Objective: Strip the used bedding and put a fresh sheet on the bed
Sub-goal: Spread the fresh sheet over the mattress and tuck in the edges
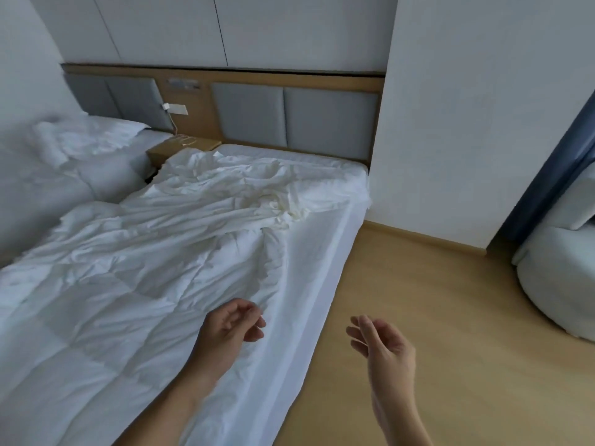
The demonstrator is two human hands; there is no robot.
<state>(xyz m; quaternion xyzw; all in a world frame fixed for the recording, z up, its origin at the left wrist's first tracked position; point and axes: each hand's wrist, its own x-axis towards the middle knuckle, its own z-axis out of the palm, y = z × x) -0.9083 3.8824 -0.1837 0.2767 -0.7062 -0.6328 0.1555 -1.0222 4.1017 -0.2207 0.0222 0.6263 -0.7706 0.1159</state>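
Lying rumpled over the bed (314, 249) is the used bedding: a white quilted duvet (112, 300) covers the bed's near and left part, and a loose crumpled sheet (231, 191) is bunched at the bed's head end, just short of the grey padded headboard (289, 117). And here's the left hand (231, 323), hovering over the bed's right edge just above the duvet, fingers loosely curled, nothing in them. The right hand (383, 346) hangs off the bed's right side, over the wooden floor (418, 284), fingers relaxed and slightly apart, holding nothing either. A smooth white under-sheet shows along the bed's right flank. At the bed's far left corner stands a wooden nightstand (180, 148), and beyond it a second bed (64, 175). Well off to the bed's right sits a rounded white chair (553, 284).
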